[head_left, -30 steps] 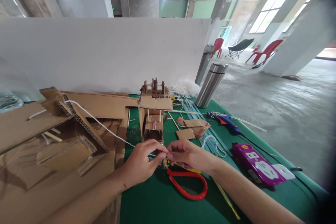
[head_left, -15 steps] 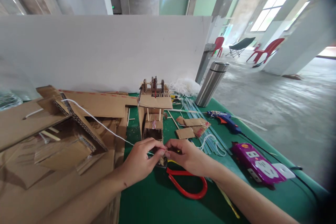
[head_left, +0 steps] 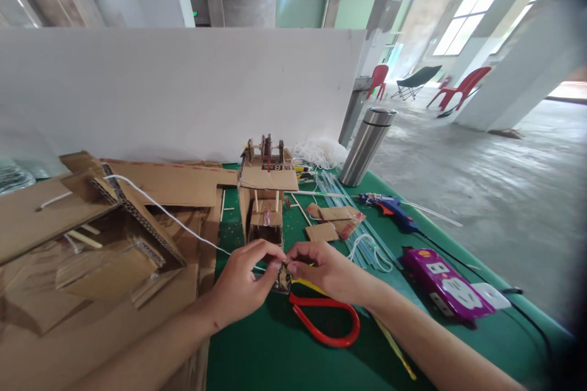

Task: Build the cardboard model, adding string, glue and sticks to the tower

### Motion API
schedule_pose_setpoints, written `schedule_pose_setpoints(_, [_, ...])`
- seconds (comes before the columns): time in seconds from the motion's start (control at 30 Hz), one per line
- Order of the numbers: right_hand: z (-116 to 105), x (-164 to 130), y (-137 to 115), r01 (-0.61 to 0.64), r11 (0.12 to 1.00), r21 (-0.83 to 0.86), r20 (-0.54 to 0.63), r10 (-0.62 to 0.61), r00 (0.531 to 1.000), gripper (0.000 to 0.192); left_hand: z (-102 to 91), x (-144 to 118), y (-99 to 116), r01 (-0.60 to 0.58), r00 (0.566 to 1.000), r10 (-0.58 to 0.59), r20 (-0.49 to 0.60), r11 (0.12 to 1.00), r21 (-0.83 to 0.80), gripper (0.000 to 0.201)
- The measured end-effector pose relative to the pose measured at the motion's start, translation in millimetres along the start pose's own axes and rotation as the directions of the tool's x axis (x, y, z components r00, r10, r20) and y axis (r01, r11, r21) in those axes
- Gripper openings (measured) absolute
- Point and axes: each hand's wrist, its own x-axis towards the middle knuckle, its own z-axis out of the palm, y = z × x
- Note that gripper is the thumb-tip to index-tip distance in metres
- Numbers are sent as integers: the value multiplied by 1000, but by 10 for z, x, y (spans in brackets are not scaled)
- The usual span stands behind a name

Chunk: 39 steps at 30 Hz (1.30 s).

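Note:
A white string (head_left: 167,211) runs from the cardboard structure (head_left: 137,214) on the left to my left hand (head_left: 250,278), passes behind it and shows again between thumb and index finger. My left hand is closed in a pinch on it. The fingertips of my right hand (head_left: 328,272) are pinched together, touching or almost touching the left ones; what they hold is too small to make out. Just beyond my fingers stands a small cardboard model (head_left: 268,177) with upright sticks and discs on top. Its near end is partly hidden by my hands. Red-handled scissors (head_left: 328,342) lie under my right hand.
To the right lie clear glue sticks (head_left: 334,189), cardboard scraps (head_left: 337,220), a blue glue gun (head_left: 389,208) and a purple power strip (head_left: 452,287) with a black cord. A steel flask (head_left: 367,146) stands at the back, beside a white string heap (head_left: 321,153). A white panel (head_left: 183,91) rises behind.
My fingertips have shifted slightly apart, showing more of the model's near end between them. The whole view has moved a little; the other things lie as before.

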Motion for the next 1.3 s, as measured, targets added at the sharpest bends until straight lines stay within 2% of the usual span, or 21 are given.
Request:
schedule_pose_setpoints(0.13, [39, -12, -26, 6, 978, -209, -104, -28, 994, 18, 4, 5, -17, 90, 996, -90, -5, 996, -19, 11])
schedule_pose_setpoints(0.3, [91, -42, -62, 84, 904, -420, -136, -154, 979, 14, 21, 35, -44, 176, 983, -178, 48, 983, 41, 25])
schedule_pose_setpoints(0.4, [117, -50, -35, 148, 818, -556, -128, -261, 957, 16, 26, 42, -47, 182, 981, -187, 58, 980, 81, 26])
schedule_pose_setpoints(0.57, [163, -65, 3, 198, 600, -775, -73, -396, 915, 16, 33, 47, -38, 168, 984, -172, 54, 983, 67, 28])
schedule_pose_setpoints(0.63, [177, -72, 3, 208, 550, -809, -55, -424, 904, 16, 36, 50, -29, 161, 985, -165, 59, 985, 63, 30])
schedule_pose_setpoints(0.7, [187, -75, 8, 212, 536, -817, -50, -432, 900, 16, 40, 51, -20, 161, 985, -165, 60, 985, 61, 29])
schedule_pose_setpoints(0.77, [194, -69, 16, 208, 558, -803, -59, -422, 905, 16, 42, 47, -17, 163, 983, -166, 72, 985, 53, 29])
schedule_pose_setpoints(0.87, [196, -49, 14, 191, 643, -741, -89, -376, 923, 16, 45, 34, -32, 162, 980, -166, 107, 986, 40, 30])
schedule_pose_setpoints(0.97, [173, -37, -24, 151, 762, -630, -110, -280, 954, 13, 48, 17, -57, 161, 975, -166, 147, 986, 49, 30])
schedule_pose_setpoints(1.1, [101, -48, -79, 90, 895, -437, -77, -137, 988, 11, 53, 1, -74, 139, 968, -147, 203, 989, 54, 30])
schedule_pose_setpoints(1.3, [46, -59, -83, 21, 954, -298, -32, -32, 999, 14, 45, -13, -82, 75, 966, -99, 239, 991, 107, 26])
